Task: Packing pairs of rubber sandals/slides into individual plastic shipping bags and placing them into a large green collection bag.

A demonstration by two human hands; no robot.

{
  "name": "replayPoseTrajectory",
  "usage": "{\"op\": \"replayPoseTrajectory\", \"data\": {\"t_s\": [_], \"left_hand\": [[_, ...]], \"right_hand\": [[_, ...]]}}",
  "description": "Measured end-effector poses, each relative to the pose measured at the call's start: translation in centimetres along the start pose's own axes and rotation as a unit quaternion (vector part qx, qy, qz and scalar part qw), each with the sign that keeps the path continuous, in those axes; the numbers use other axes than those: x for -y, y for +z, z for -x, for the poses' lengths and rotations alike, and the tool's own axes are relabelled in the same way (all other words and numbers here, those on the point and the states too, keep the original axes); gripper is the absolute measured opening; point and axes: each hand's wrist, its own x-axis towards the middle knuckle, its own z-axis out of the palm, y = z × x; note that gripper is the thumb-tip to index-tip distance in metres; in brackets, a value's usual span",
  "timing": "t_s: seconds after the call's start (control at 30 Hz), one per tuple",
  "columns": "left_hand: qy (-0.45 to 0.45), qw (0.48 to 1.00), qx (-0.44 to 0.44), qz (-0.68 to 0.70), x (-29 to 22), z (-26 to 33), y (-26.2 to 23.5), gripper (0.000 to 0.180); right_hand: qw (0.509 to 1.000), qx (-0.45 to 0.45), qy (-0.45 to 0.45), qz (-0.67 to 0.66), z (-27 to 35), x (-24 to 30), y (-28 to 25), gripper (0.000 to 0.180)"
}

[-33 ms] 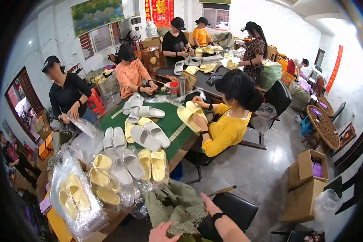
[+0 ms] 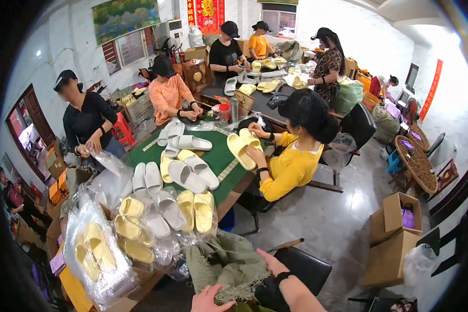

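A grey-green woven sack [image 2: 229,262] with a frayed rim gapes at the lower middle, beside the table. My left hand [image 2: 212,300] is at its near edge, thumb and fingers closed round the fabric. At the sack's right side, my right hand [image 2: 272,263] touches the cloth with fingers stretched out, a black band on its wrist. Just beyond the sack, yellow slippers [image 2: 196,212] and grey slippers [image 2: 169,210] lie on the table end. More yellow slippers [image 2: 94,247] lie on a stack of clear plastic bags [image 2: 109,283] to the left.
A black chair [image 2: 304,270] stands right of the sack. Someone in yellow [image 2: 294,169] sits at the green-topped table [image 2: 229,190] holding yellow slippers. Several other people work around the tables. Cardboard boxes [image 2: 392,249] stand on the floor at the right.
Almost nothing differs. The view has shifted very slightly; both my hands stay at the sack.
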Motion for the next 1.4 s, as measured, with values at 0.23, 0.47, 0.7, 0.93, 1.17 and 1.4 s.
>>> {"op": "replayPoseTrajectory", "data": {"t_s": [0.23,0.47,0.7,0.93,1.17,1.4], "left_hand": [[-0.087,0.907,0.378,-0.163,7.4,1.5,6.7,0.069],[0.075,0.963,0.258,0.003,6.5,-1.9,5.0,0.026],[0.099,0.992,-0.019,0.074,3.0,-5.5,-0.4,0.024],[-0.031,0.972,0.176,0.153,2.9,-2.1,2.5,0.044],[0.111,0.949,0.274,0.108,1.6,-0.4,6.7,0.034],[0.028,0.915,0.402,0.032,1.3,-0.3,8.0,0.034]], "right_hand": [[0.964,-0.155,0.097,0.193,-1.1,1.7,-9.8,0.059],[0.913,-0.011,-0.144,0.382,-3.4,7.1,-12.2,0.026],[0.989,0.013,-0.150,0.002,5.9,19.3,0.4,0.061],[0.833,-0.137,-0.092,0.528,3.4,12.7,-12.8,0.045],[0.891,-0.320,-0.116,0.300,1.9,7.8,-24.3,0.029],[0.967,-0.230,-0.080,-0.071,7.2,8.8,-17.0,0.050]]}}
